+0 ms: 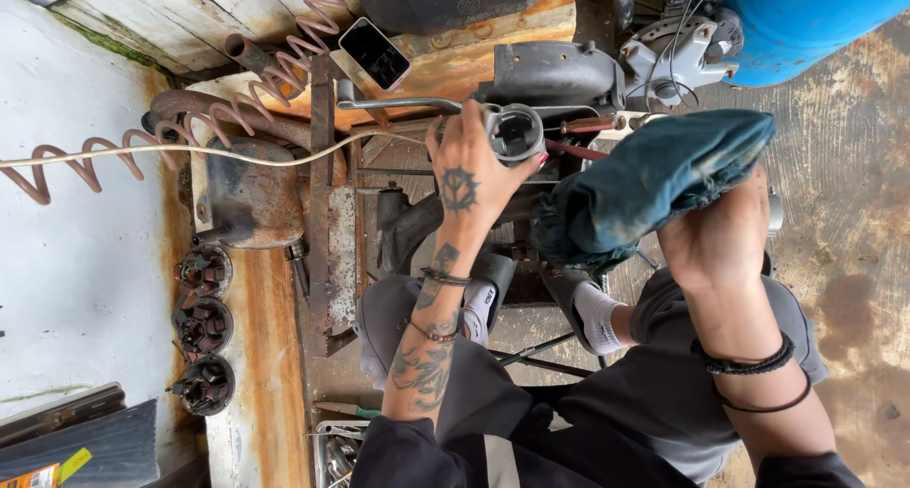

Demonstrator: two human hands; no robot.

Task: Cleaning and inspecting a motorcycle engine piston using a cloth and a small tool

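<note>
From the head camera, your left hand (466,171) reaches forward and wraps its fingers (493,126) around a short grey metal ring housing (518,133), thumb on the near side, the rest curled over its rim. The housing sits up at the front of the rusty work stand (322,204), just beside a red-handled tool (586,125) and a grey cast part (555,71). Your right hand (716,242) grips a bunched dark blue rag (654,180), fingers closed into the cloth; the rag hangs just to the right of the housing, apart from it.

By the look of it, you are at the cleaning step: the part is held steady, the cloth is ready but not yet on the metal. The next move calls for bringing the rag across to the housing while your left hand keeps it from turning, with enough cloth free to reach inside the bore.

Off to the left, three dark round wound parts (203,327) lie in a row on the rusted ledge, under a coiled hose (190,133) and a pale cable (171,152). A blue drum (806,24) stands at top right.
</note>
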